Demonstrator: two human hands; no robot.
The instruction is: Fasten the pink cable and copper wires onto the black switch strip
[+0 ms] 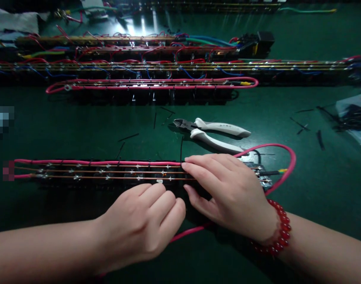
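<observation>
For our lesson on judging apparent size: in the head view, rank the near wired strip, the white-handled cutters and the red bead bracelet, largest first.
1. Near wired strip, the longest, spanning much of the frame.
2. White-handled cutters.
3. Red bead bracelet, on the right hand.
The bracelet lies nearer the camera and is partly hidden, so its gap to the cutters is unsure.

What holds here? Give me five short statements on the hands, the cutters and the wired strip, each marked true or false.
1. The right hand lies on the wired strip. True.
2. The white-handled cutters are held in the left hand. False: they lie on the green mat, beyond the strip.
3. A red bead bracelet is on the right wrist. True.
4. The pink wire loops round the strip's right end. True.
5. The mat bears no offcuts. False: black cable-tie offcuts lie scattered on it.
</observation>
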